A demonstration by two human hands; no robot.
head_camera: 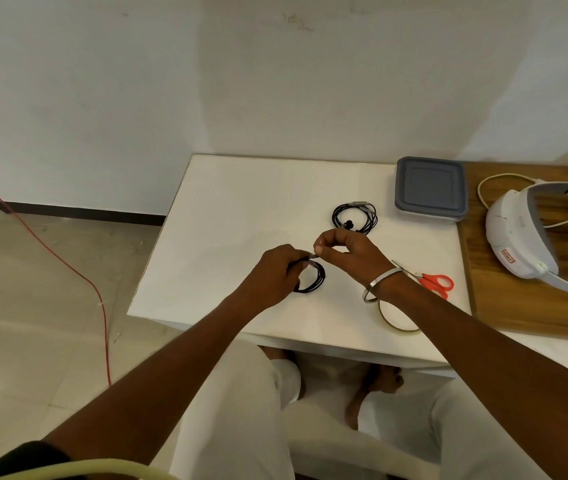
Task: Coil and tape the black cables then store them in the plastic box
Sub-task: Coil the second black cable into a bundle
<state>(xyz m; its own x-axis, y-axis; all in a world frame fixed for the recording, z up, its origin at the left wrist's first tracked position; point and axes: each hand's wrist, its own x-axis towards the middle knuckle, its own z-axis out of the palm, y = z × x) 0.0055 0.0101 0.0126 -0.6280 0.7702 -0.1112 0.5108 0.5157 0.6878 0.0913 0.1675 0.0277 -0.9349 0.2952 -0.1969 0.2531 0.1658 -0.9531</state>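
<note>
My left hand [277,271] grips a coiled black cable [313,284] just above the white table [241,209]. My right hand [344,252] pinches the coil's top at a small light spot, perhaps tape or the cable's end, where both hands meet. A second coiled black cable [354,216] lies flat on the table beyond my hands. The plastic box [429,188], with its grey lid on, stands at the table's far right corner. A roll of tape [396,317] lies by the near edge, partly under my right wrist.
Orange-handled scissors [436,284] lie right of my right wrist. A wooden board [532,258] to the right carries a white headset [525,233] and a pale cord. A red wire [67,265] trails over the floor on the left. My knees and feet are under the table.
</note>
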